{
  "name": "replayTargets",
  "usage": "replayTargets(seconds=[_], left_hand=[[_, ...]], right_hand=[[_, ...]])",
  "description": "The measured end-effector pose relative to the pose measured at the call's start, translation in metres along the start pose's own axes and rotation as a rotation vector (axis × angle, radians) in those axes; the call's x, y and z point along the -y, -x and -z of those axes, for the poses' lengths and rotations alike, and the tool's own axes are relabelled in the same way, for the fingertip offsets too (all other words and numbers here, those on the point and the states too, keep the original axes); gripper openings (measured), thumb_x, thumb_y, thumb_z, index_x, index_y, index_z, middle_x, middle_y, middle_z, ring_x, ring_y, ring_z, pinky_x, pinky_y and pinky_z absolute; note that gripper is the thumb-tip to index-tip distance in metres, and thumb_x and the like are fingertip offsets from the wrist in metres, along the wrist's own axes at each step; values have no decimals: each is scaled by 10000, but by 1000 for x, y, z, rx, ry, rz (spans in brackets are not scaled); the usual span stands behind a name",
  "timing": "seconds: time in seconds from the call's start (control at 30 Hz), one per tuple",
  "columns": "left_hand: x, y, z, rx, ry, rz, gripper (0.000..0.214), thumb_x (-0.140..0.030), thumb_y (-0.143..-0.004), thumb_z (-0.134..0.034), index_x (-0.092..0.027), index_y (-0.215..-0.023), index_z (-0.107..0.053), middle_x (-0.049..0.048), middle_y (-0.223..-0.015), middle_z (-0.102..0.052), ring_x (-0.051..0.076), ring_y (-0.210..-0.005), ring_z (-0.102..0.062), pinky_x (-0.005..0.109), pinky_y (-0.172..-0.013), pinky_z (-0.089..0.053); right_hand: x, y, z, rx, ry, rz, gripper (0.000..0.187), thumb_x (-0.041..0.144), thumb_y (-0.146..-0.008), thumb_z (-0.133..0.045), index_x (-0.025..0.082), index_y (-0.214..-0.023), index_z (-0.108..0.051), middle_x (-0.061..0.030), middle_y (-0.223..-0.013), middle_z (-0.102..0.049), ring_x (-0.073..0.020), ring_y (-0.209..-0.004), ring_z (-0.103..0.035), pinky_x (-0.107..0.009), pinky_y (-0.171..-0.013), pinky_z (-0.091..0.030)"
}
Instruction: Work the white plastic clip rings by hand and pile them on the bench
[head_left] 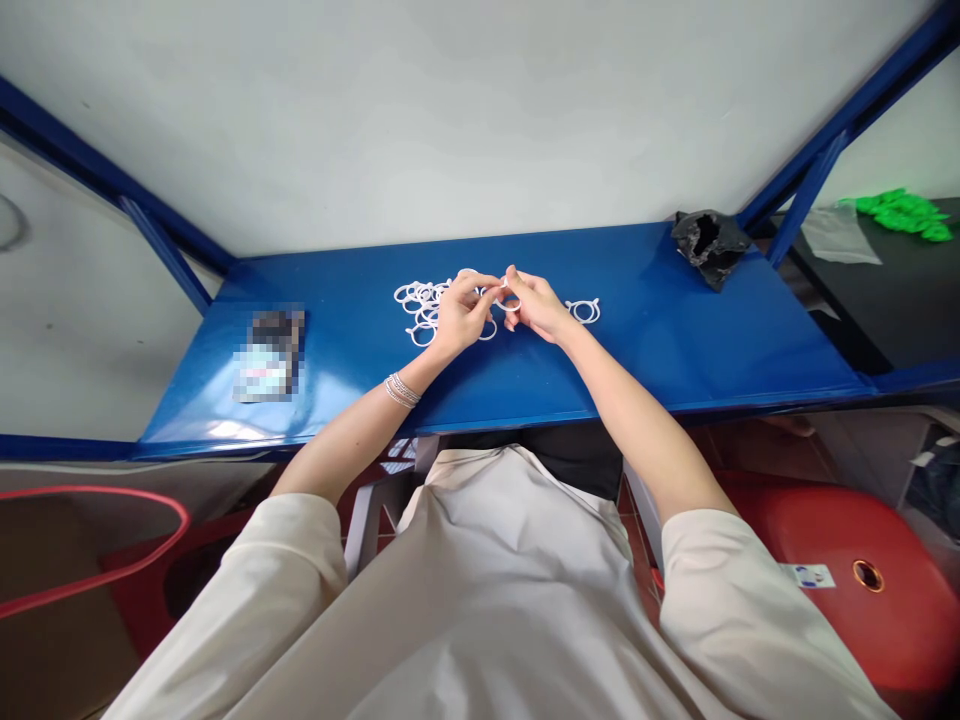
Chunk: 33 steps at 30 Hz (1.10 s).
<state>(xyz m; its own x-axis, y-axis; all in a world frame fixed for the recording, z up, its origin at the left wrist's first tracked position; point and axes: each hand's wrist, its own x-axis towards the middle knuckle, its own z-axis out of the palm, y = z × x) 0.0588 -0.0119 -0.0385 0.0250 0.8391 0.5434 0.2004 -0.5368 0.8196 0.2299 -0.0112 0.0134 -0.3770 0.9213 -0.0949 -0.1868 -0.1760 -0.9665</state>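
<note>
Over the middle of the blue table [495, 385], my two hands meet around one white ring [511, 306]. My right hand [534, 303] is closed on the ring, thumb upward. The fingertips of my left hand [466, 312] pinch at the ring's upper left side, where a small knob or tab seems to be; my fingers partly cover it. Several white rings lie in a loose pile [420, 297] beside and partly behind my left hand. To the right of my right hand, a few more white rings [584, 312] lie together.
A crumpled black plastic bag [711, 246] stands at the table's back right. On the left lies a blurred-out object [270, 356]. Blue frame bars [806, 195] rise at both sides. A red plastic stool [840, 560] is at my right; green material [904, 214] lies farther off.
</note>
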Motion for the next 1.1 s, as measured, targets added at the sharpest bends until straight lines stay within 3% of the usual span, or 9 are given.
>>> replayTargets(seconds=[0.27, 0.43, 0.6, 0.77, 1.1], left_hand=[[9, -1, 4, -45, -161, -47, 248, -497, -1004, -820, -255, -1008, -875, 50, -1020, -645, 97, -681, -515, 243, -594, -482], [11, 1, 2, 7, -155, -50, 254, -488, -1017, -791, -278, -1124, -886, 54, -1076, -635, 101, -720, -540, 236, -600, -490], [9, 2, 2, 65, -154, -27, 257, -446, -1017, -772, -281, -1174, -891, 71, -1118, -631, 112, -765, -542, 214, -582, -479], [3, 3, 2, 101, -154, -56, 250, -438, -1006, -765, -270, -1143, -890, 64, -1133, -631, 56, -634, -475, 218, -552, -441], [-8, 2, 4, 115, -180, -88, 303, -512, -1013, -783, -248, -1147, -848, 50, -1053, -653, 67, -639, -471, 211, -567, -428]], right_hand=[[-4, -3, 1, 36, 65, 3, 580, 724, -928, -841, 198, -804, -632, 32, -716, -651, -70, -481, -517, -223, -475, -485], [-6, -6, 2, -5, 77, 63, 601, 717, -940, -843, 205, -742, -599, 39, -654, -566, -93, -560, -544, -211, -504, -445], [-5, -6, 4, -57, 105, 70, 622, 720, -980, -802, 208, -717, -567, 52, -629, -463, -84, -548, -447, -211, -476, -332], [-5, -7, 6, -131, 183, 69, 616, 658, -1054, -730, 200, -676, -567, 4, -655, -545, -94, -574, -428, -213, -477, -300], [1, -5, 5, -139, 176, 69, 782, 885, -954, -687, 220, -594, -490, 29, -556, -400, -88, -507, -330, -219, -430, -247]])
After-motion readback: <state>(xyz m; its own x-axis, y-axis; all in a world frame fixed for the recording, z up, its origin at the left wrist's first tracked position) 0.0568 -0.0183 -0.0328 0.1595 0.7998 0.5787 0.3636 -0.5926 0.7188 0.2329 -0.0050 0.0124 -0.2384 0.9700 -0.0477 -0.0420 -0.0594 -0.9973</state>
